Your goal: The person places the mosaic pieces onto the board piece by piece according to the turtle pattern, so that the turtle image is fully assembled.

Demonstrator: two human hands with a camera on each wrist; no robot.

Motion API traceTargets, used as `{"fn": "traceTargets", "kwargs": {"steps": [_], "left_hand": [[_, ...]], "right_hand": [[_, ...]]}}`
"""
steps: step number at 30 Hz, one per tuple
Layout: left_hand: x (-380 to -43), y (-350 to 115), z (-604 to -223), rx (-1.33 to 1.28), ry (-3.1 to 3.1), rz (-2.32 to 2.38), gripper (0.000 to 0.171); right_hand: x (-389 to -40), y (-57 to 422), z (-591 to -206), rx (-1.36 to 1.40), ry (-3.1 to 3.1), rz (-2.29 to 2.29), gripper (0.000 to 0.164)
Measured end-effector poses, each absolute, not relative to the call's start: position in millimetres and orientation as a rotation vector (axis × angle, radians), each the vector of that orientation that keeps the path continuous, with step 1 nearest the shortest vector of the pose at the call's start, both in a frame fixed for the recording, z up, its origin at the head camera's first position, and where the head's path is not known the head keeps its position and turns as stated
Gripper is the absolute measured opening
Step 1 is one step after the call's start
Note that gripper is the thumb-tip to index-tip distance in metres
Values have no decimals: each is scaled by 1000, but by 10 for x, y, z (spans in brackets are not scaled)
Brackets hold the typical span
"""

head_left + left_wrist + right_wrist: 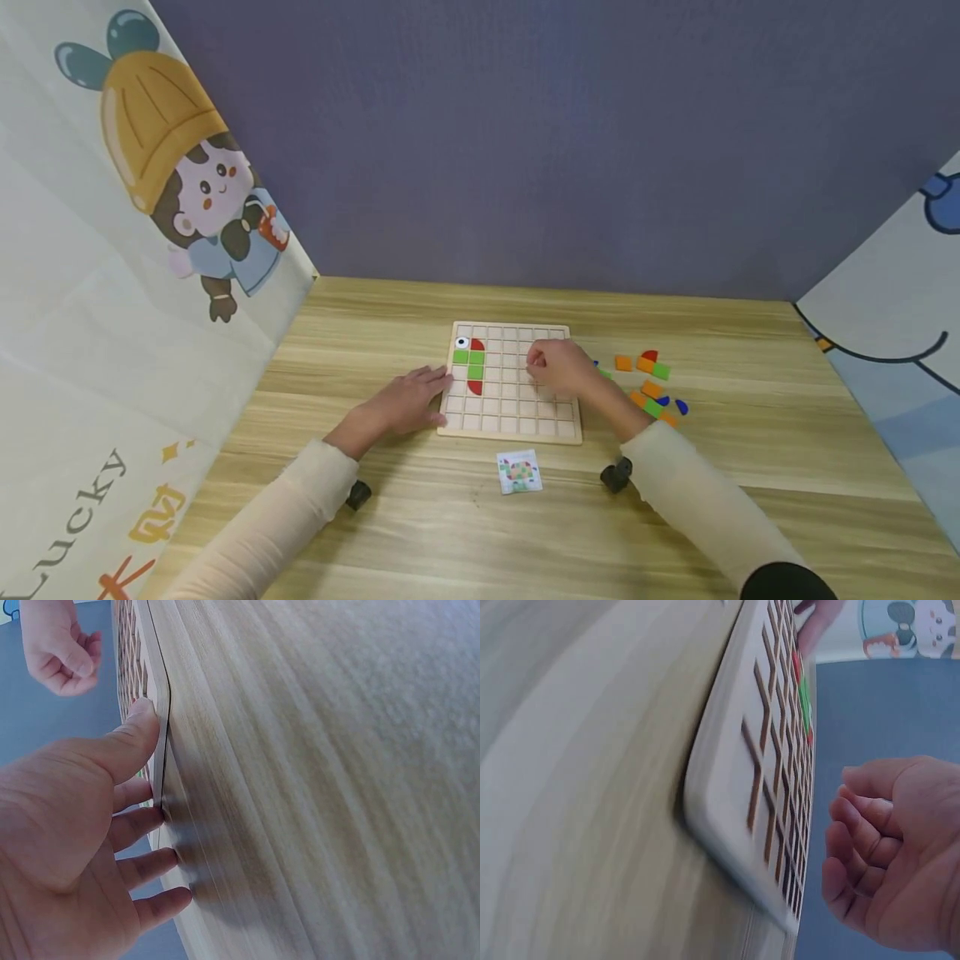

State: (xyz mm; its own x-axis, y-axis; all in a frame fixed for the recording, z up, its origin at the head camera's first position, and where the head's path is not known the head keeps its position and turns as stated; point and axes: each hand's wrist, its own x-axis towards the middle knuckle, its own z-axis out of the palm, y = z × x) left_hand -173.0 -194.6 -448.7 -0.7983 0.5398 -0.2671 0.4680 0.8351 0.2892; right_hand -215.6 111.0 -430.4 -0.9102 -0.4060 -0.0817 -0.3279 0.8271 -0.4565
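A square wooden grid board [525, 423] lies on the table. In its upper left cells sit a white eye tile [462, 342], several green squares [476, 372] and two red quarter-round tiles [476, 388]. My left hand [405, 402] rests at the board's left edge, thumb and fingers spread along the rim. Over the right part of the board hovers my right hand [558, 365], thumb and index fingertips brought together and the other fingers curled. No tile shows at those fingertips in the right wrist view [900, 851]; I cannot tell whether they pinch one.
Right of the board lie loose orange squares [623, 363], green squares [661, 372], a red tile [649, 356] and blue rounded tiles [681, 407]. A small picture card [519, 472] is in front of the board. A dark blue-grey panel [525, 167] stands behind the table.
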Motion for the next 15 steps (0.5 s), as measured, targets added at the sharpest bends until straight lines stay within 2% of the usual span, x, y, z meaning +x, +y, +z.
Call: {"fn": "traceTargets", "kwargs": {"steps": [15], "left_hand": [[-1727,-1990,-4461,787,2678,288,76]], "right_hand": [[-2097,1737,-4349,-470,2865,-672,14]]}}
